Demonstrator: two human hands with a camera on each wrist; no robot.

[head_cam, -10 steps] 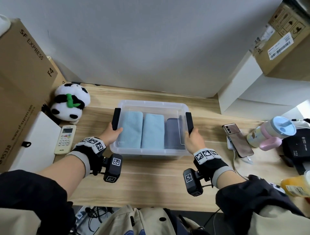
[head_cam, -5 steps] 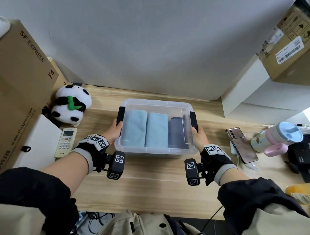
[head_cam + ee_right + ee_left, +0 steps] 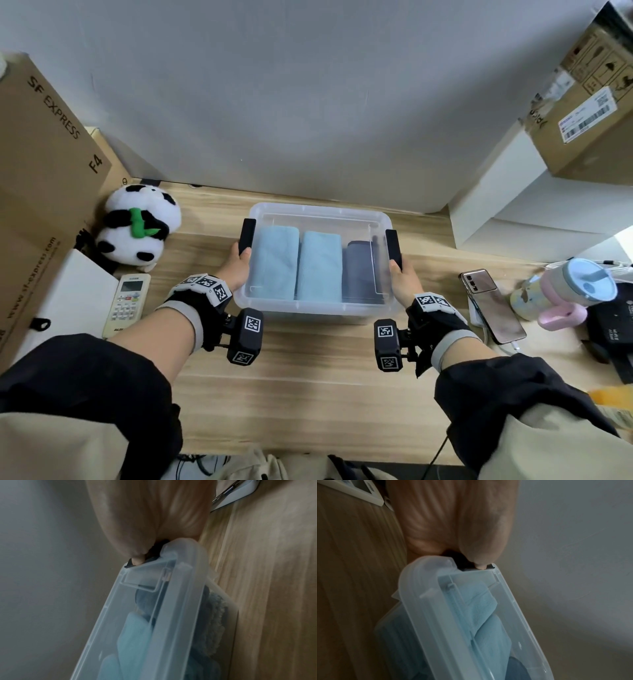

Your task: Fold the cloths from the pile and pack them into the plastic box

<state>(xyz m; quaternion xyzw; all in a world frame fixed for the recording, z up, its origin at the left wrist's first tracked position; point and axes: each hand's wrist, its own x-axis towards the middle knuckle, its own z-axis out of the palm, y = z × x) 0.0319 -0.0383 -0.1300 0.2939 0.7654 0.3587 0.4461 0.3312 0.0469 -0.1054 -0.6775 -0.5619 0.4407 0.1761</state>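
A clear plastic box (image 3: pixel 318 310) with its lid on stands mid-table. Through the lid I see two light blue folded cloths (image 3: pixel 275 262) (image 3: pixel 318 267) and a dark grey cloth (image 3: pixel 359 270) side by side. My left hand (image 3: pixel 236 265) grips the black latch (image 3: pixel 247 234) on the box's left end, and my right hand (image 3: pixel 402 279) grips the black latch (image 3: pixel 393 246) on its right end. In the left wrist view a thumb presses the latch (image 3: pixel 465 566) at the box corner (image 3: pixel 423 601). In the right wrist view the thumb sits on the other latch (image 3: pixel 152 558) above the lid (image 3: pixel 185 588).
A panda plush (image 3: pixel 138 228) and a remote control (image 3: pixel 126 299) lie left of the box, beside a large cardboard carton (image 3: pixel 41 171). On the right are a phone (image 3: pixel 491 305), a lidded cup (image 3: pixel 565 291) and white boxes (image 3: pixel 513 212). The wall runs close behind.
Both hands stay at the box's ends and have slid a little further along the black latches. The box has shifted only slightly on the table.
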